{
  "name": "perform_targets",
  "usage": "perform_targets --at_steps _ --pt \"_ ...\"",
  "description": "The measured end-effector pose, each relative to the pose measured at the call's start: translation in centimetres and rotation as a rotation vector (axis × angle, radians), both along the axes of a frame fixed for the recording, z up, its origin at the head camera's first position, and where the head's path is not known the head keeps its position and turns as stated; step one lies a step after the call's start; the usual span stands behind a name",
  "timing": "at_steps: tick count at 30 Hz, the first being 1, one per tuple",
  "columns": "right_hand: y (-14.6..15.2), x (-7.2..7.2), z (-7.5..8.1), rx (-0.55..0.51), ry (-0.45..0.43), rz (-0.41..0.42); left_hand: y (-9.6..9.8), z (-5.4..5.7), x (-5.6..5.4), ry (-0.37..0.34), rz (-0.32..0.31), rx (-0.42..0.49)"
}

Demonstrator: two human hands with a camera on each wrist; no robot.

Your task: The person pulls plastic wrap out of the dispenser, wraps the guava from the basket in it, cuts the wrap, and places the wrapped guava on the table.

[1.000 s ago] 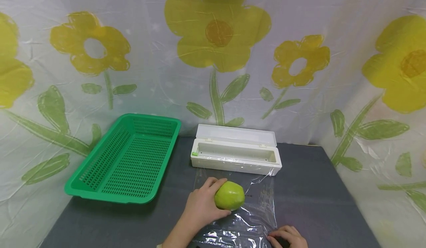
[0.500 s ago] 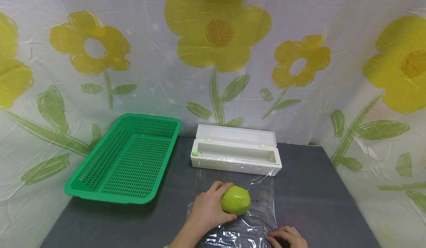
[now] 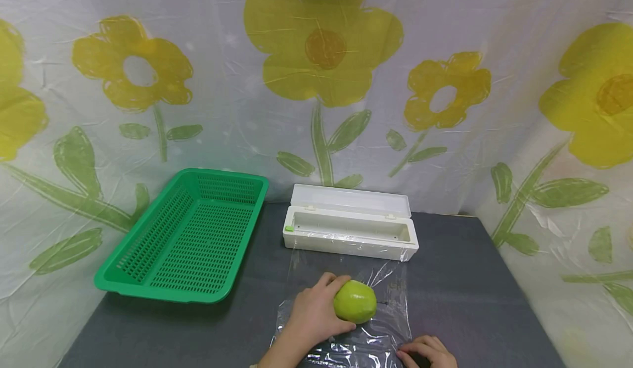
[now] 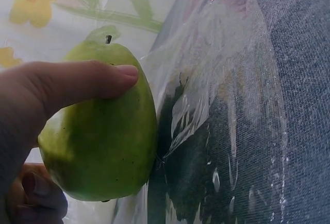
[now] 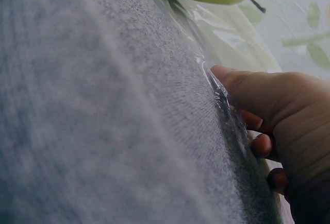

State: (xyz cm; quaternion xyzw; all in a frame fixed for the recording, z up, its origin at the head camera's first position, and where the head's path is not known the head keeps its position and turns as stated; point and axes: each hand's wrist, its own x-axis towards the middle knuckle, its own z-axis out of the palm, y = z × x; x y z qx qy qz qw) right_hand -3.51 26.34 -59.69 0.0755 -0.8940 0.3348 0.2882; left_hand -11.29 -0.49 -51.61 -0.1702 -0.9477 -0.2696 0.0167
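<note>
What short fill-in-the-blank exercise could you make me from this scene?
The left hand holds a fruit coloured ____ while the right hand pinches clear film.
The lid of the white box is not shut but ____.
In the head view, the basket lies not right but ____ of the box.

Missing words: green; open; left.

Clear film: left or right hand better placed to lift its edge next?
Likely the right hand: it pinches the edge of the clear film, with no other object visible in its grip. The left hand is taken up gripping the green fruit.
</note>
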Motion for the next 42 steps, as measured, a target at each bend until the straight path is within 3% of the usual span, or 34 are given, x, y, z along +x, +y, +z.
perform_targets --at_steps 6,13,23,31,42 --pt "0.1 0.0 -0.1 0.003 0.011 0.011 0.2 -0.3 -0.1 0.009 0.006 -0.011" --pt "-0.1 0.2 0.1 0.003 -0.054 -0.036 0.6 -0.6 -0.3 -0.022 -0.012 -0.011" --pt "-0.1 0.3 0.2 0.029 -0.076 -0.06 1.3 -0.1 0.0 -0.026 -0.001 -0.016" --pt "-0.1 0.0 0.0 -0.004 -0.014 -0.014 1.6 0.1 0.2 0.001 0.014 -0.039" --pt "-0.3 0.2 0.3 0.005 -0.027 -0.043 1.5 1.5 0.8 -0.036 0.009 -0.084"
